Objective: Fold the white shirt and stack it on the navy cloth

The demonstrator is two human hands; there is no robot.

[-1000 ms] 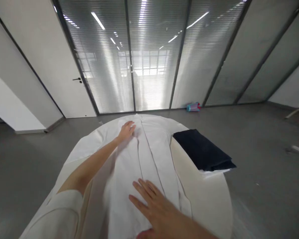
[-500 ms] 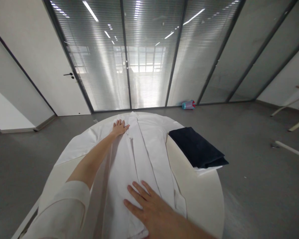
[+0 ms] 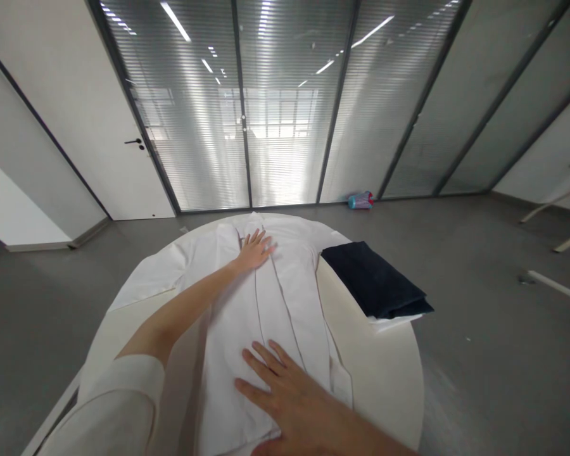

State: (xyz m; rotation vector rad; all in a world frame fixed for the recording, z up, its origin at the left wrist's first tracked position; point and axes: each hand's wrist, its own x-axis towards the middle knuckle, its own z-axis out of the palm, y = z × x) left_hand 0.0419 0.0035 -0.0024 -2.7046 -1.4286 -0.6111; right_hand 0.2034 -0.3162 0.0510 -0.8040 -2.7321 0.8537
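A white garment that looks like a long-sleeved shirt or coat lies spread on a round cream table, one sleeve stretched out to the left. Near its far end, my left hand rests flat on the cloth with fingers spread. My right hand lies palm down on the near part, its fingers apart. Neither hand grips the fabric. On the right of the table sits a folded dark navy cloth on top of a folded white cloth.
Beyond the table stands a glass partition with blinds, with a white door to its left. A blue and red basket lies on the floor at the partition. Furniture legs show at far right.
My left hand has slid to the right across the far part of the white garment, and the cloth there now lies folded over differently. My right hand has stayed almost in place.
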